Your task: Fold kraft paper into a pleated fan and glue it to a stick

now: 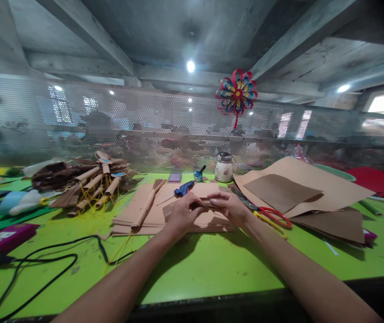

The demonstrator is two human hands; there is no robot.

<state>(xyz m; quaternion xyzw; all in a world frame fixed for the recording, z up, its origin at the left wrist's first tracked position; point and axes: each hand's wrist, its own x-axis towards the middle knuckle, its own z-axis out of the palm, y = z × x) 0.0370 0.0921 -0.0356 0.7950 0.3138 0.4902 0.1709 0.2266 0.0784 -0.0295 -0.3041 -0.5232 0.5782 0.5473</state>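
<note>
My left hand (pixel 182 214) and my right hand (pixel 231 207) are close together, their fingers closed on a piece of brown paper (pixel 169 211) that reaches from one to the other. Part of this piece is hidden behind the fingers. Beneath both hands lies a stack of brown paper sheets (pixel 124 223). A rolled paper piece with a fringed end (pixel 146 207) rests on the stack's left side, with yellow string at its lower end. Just beyond my left hand sits a blue glue gun (pixel 184 188).
Left stands a pile of rolled, fringed paper pieces (pixel 92 181) with yellow strings. A black cable (pixel 44 246) curls across the green table (pixel 212 278). Scissors with red and yellow handles (pixel 275 216) and large brown sheets (pixel 312 181) lie right. Behind are a small bottle (pixel 198 176) and a jug (pixel 224 169).
</note>
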